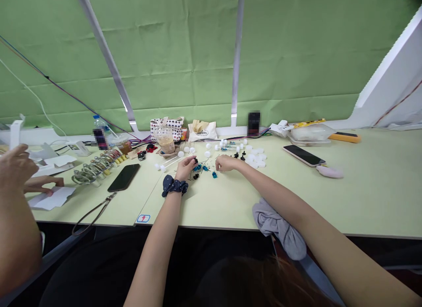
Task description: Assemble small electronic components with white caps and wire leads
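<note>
My left hand [185,167] is closed in a pinch on a small black part [195,160] over the pale green table [231,206]; a dark dotted scrunchie [174,186] sits on that wrist. My right hand [224,163] rests on the table with fingers curled, what it holds too small to make out. Between the hands lie small blue parts [205,168] and black parts [195,176]. Behind them are white round caps [256,158] and thin white-ended rods [171,162].
A black phone [124,177] with a strap lies left; another phone [303,155] lies right. A grey cloth [280,228] hangs at the table edge under my right arm. Bags, a cup [165,140] and a bottle stand at the back. Another person's hands [20,170] are at far left.
</note>
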`<state>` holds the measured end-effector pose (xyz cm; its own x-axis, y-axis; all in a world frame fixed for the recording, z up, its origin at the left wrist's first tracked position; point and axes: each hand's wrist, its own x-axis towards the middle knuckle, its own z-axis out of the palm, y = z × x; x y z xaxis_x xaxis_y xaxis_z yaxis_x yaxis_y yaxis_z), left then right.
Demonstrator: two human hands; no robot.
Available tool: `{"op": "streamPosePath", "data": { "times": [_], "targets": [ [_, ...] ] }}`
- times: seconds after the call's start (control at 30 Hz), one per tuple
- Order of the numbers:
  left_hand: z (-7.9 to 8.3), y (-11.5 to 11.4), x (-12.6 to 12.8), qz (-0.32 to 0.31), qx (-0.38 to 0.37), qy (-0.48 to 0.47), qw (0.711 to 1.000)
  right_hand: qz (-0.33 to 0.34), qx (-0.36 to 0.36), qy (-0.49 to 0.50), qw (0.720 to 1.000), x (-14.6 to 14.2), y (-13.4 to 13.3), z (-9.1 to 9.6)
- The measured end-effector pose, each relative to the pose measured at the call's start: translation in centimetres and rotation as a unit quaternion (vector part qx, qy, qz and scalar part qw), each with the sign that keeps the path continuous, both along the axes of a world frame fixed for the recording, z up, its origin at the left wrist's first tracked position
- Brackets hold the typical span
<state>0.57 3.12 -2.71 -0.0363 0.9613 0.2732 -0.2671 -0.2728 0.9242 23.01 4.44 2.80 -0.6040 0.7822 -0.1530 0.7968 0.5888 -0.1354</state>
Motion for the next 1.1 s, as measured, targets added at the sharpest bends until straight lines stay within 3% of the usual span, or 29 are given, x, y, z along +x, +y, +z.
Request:
{"op": "streamPosePath", "data": {
  "times": [0.33, 0.47, 0.8, 1.1],
  "targets": [
    [0.5, -0.6, 0.1, -0.065, -0.006, 0.001, 0.998, 0.01, 0.036, 0.01, 0.999, -0.2, -0.2, -0.3],
    [0.5, -0.6, 0.1, -0.056, -0.007, 0.038, 0.998, 0.0, 0.047, 0.091, 0.995, 0.0, -0.1, 0.2],
    [0.5, -0.6, 0.0, -0.046, 0.005, 0.126, 0.991, 0.056, 0.076, 0.357, 0.929, -1.4, -0.3, -0.2],
    [1.1, -1.4, 0.2, -0.07, -0.001, 0.162, 0.984, 0.083, 0.091, 0.385, 0.915, -2.8, -1.1, -0.9]
  ]
}}
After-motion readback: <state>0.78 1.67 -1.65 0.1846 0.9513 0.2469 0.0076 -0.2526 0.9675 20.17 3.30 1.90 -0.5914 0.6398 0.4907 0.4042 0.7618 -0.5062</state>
